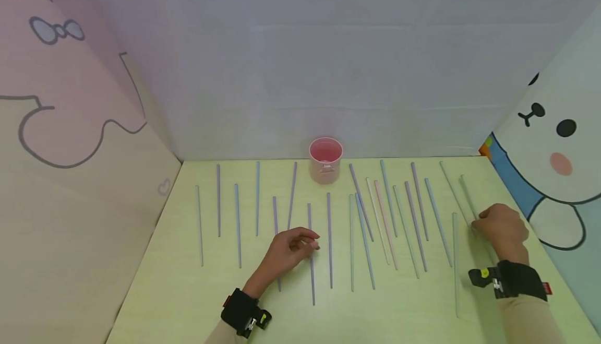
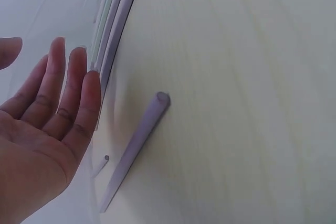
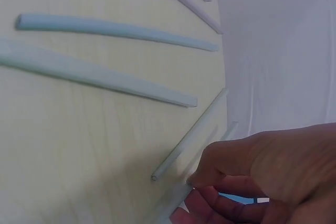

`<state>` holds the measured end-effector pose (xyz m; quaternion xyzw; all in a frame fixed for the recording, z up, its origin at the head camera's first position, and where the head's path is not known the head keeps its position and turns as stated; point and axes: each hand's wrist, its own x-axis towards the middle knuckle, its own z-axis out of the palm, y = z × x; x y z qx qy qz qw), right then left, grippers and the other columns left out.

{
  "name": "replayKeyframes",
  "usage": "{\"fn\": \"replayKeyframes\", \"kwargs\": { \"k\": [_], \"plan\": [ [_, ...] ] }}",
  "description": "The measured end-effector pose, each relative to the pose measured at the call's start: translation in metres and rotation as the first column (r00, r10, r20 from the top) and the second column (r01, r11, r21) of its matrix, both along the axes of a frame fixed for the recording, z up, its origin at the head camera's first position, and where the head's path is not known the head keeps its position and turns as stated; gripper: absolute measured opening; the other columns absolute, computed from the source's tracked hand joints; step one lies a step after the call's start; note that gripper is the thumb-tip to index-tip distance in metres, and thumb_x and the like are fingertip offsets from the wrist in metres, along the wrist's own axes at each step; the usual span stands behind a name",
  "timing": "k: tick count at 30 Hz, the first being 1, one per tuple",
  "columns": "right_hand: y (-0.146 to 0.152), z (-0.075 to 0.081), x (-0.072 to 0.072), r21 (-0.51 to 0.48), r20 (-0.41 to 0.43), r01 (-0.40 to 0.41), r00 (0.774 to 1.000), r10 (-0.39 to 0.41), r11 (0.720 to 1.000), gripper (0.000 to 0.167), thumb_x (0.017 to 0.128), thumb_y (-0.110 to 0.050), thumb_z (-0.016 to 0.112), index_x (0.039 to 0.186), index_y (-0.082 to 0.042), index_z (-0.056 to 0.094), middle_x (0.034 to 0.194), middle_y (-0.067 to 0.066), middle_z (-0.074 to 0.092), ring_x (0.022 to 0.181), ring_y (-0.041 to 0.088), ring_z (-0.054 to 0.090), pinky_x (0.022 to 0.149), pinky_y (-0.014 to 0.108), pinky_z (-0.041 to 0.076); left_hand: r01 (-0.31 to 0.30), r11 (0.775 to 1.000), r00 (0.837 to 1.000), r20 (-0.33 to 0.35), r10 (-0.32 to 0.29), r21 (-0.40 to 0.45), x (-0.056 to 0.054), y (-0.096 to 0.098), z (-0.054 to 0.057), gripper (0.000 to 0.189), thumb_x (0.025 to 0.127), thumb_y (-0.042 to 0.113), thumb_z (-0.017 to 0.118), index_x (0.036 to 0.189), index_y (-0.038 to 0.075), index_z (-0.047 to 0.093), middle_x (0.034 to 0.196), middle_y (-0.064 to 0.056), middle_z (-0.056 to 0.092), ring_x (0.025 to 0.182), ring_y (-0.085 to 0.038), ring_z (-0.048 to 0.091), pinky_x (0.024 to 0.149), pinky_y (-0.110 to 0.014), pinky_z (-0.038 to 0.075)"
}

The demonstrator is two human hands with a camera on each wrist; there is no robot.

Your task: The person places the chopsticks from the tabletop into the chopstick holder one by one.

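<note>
At the right of the table my right hand (image 1: 504, 232) pinches a pale green straw (image 1: 468, 195) between thumb and fingers. The right wrist view shows this straw (image 3: 170, 203) at the fingertips, its middle hidden by the hand. Beside it lies another pale green straw (image 1: 452, 185); a third green straw (image 1: 455, 265) lies nearer the front. My left hand (image 1: 286, 255) hovers over the purple straws left of centre, fingers loosely bent and holding nothing. In the left wrist view, its palm shows beside a purple straw (image 2: 139, 142).
A pink cup (image 1: 325, 169) stands at the back middle, against the pale wall. Several blue, purple, green, white and pink straws lie spread across the table (image 1: 159, 292). Printed panels (image 1: 563, 177) border both sides.
</note>
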<state>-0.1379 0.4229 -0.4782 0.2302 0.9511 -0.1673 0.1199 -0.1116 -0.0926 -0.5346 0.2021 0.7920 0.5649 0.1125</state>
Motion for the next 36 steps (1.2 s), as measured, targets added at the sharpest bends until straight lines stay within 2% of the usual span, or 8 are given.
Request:
{"fn": "replayKeyframes", "kwargs": {
  "k": [4,7,12,18,23,26,31,36],
  "plan": [
    [-0.008,0.011,0.004,-0.01,-0.023,-0.014,1.0,0.014,1.0,0.044,0.089,-0.018,0.073,0.117,0.013,0.062,0.106,0.031,0.065,0.082,0.04,0.061,0.062,0.05,0.049,-0.005,0.999,0.999,-0.033,0.003,-0.052,-0.002,0.002,0.003,0.03,0.099,0.033,0.07,0.12,0.011,0.072,0.101,0.012,0.072,0.083,-0.008,0.07,0.075,-0.028,0.058],
    [-0.024,0.02,0.008,-0.019,-0.129,-0.076,0.989,0.073,0.997,0.039,0.089,-0.017,0.074,0.113,0.011,0.064,0.098,0.026,0.067,0.079,0.037,0.061,0.057,0.044,0.049,-0.011,0.998,0.998,-0.063,0.007,-0.059,-0.003,0.002,0.006,0.03,0.1,0.031,0.07,0.12,0.01,0.072,0.1,0.011,0.072,0.082,-0.007,0.07,0.075,-0.028,0.059],
    [-0.063,0.03,0.011,-0.092,-0.298,-0.208,0.939,0.172,0.974,0.034,0.09,-0.017,0.075,0.113,0.006,0.068,0.097,0.022,0.071,0.076,0.034,0.065,0.053,0.036,0.048,-0.014,0.996,0.992,-0.123,0.004,-0.086,-0.006,0.004,0.01,0.029,0.1,0.032,0.069,0.119,0.01,0.072,0.099,0.012,0.072,0.084,-0.006,0.068,0.078,-0.029,0.057],
    [-0.11,0.03,0.015,-0.2,-0.387,-0.329,0.892,0.234,0.923,0.029,0.091,-0.013,0.072,0.115,0.004,0.07,0.1,0.02,0.072,0.086,0.034,0.068,0.063,0.036,0.053,-0.009,0.998,0.993,-0.118,0.001,-0.069,-0.012,0.007,0.018,0.032,0.099,0.034,0.07,0.121,0.011,0.072,0.102,0.014,0.073,0.091,-0.009,0.067,0.08,-0.031,0.057],
    [-0.144,0.029,0.022,-0.295,-0.416,-0.395,0.873,0.255,0.87,0.026,0.092,-0.009,0.07,0.116,0.0,0.071,0.099,0.012,0.072,0.088,0.029,0.067,0.066,0.034,0.053,0.002,0.999,0.999,-0.041,-0.001,0.035,-0.015,0.012,0.022,0.034,0.1,0.03,0.07,0.127,0.01,0.069,0.11,0.006,0.074,0.097,-0.013,0.07,0.086,-0.03,0.058],
    [-0.163,0.029,0.026,-0.328,-0.461,-0.451,0.844,0.276,0.83,0.024,0.092,-0.006,0.071,0.116,-0.002,0.072,0.097,0.008,0.072,0.087,0.026,0.068,0.067,0.033,0.054,0.009,0.992,1.0,0.018,-0.011,0.124,-0.018,0.016,0.026,0.037,0.1,0.025,0.07,0.133,0.01,0.065,0.118,-0.002,0.073,0.105,-0.017,0.07,0.092,-0.03,0.057],
    [-0.197,0.027,0.031,-0.391,-0.54,-0.533,0.793,0.282,0.75,0.024,0.09,-0.003,0.074,0.114,-0.004,0.074,0.097,0.004,0.074,0.085,0.022,0.07,0.069,0.028,0.057,-0.016,0.95,0.994,0.107,-0.018,0.311,-0.024,0.023,0.038,0.04,0.101,0.014,0.068,0.138,0.002,0.059,0.127,-0.017,0.068,0.113,-0.035,0.067,0.092,-0.032,0.058],
    [-0.227,0.025,0.036,-0.479,-0.562,-0.558,0.788,0.252,0.677,0.022,0.09,-0.004,0.076,0.112,-0.008,0.075,0.098,0.001,0.074,0.086,0.019,0.069,0.071,0.029,0.06,-0.038,0.902,0.991,0.133,-0.022,0.43,-0.027,0.029,0.048,0.04,0.101,0.008,0.066,0.139,-0.001,0.056,0.132,-0.024,0.063,0.112,-0.038,0.066,0.093,-0.035,0.058]
  ]
}}
